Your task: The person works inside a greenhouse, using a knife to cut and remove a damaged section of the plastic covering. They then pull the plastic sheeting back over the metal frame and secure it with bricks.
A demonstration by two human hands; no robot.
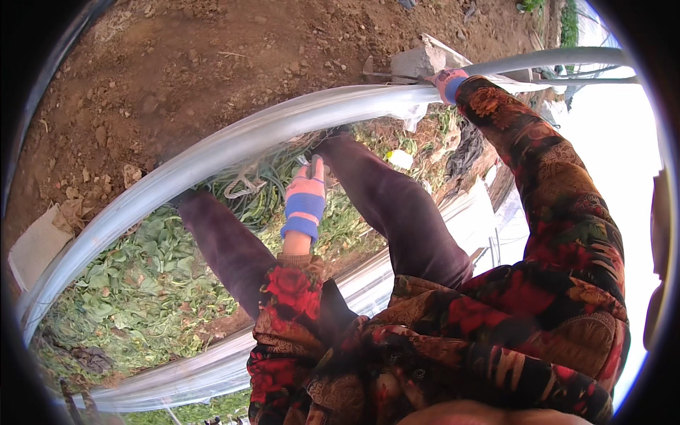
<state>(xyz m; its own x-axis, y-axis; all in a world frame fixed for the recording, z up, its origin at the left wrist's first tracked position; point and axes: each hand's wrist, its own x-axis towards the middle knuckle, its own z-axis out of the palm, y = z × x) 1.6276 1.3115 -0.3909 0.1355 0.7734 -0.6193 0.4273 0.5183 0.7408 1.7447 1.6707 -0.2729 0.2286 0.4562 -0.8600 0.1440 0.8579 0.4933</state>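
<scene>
My left hand (306, 197), in a pink and blue glove with grey fingertips, reaches down between my legs. Its fingers are drawn together around something small and pale that I cannot make out, beside a heap of dark green strands (265, 191). My right hand (448, 82), gloved alike, is stretched out to the far right. Its fingers curl at the edge of a grey concrete block (418, 64), where a rolled band of clear plastic film (269, 119) meets a grey pipe (549, 59). What those fingers grip is hidden.
Bare brown soil (170, 71) lies beyond the film. Cut green leaves (142, 276) cover the ground under me. A pale slab (39, 244) stands at the left. More plastic film (191, 372) runs behind my legs, and a yellow-white object (400, 159) lies near my right leg.
</scene>
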